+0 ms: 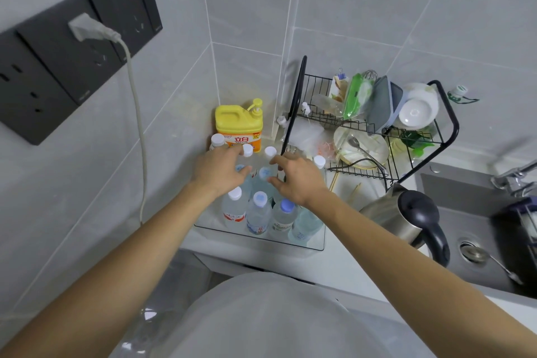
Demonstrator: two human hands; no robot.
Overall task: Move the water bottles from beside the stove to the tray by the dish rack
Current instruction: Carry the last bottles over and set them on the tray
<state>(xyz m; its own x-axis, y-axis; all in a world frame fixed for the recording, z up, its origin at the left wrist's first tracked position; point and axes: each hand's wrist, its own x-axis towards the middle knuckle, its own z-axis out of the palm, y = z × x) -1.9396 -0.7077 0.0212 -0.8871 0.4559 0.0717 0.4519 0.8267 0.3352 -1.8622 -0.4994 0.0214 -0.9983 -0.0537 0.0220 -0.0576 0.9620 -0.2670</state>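
Both hands are hovering over the water bottles point(258, 213), which are standing upright and crowded together in the clear tray point(318, 238) on the worktop point(343, 267). The left hand point(219, 168) is spreading loose fingers over the back caps, gripping nothing. The right hand point(296, 179) is curling part-open beside the dish rack point(418, 151); its hold I cannot tell. The tray is sitting tight in the corner: yellow detergent jug point(239, 125) behind, rack touching on the right, kettle point(404, 218) near. Its front rim is lying close to the worktop edge.
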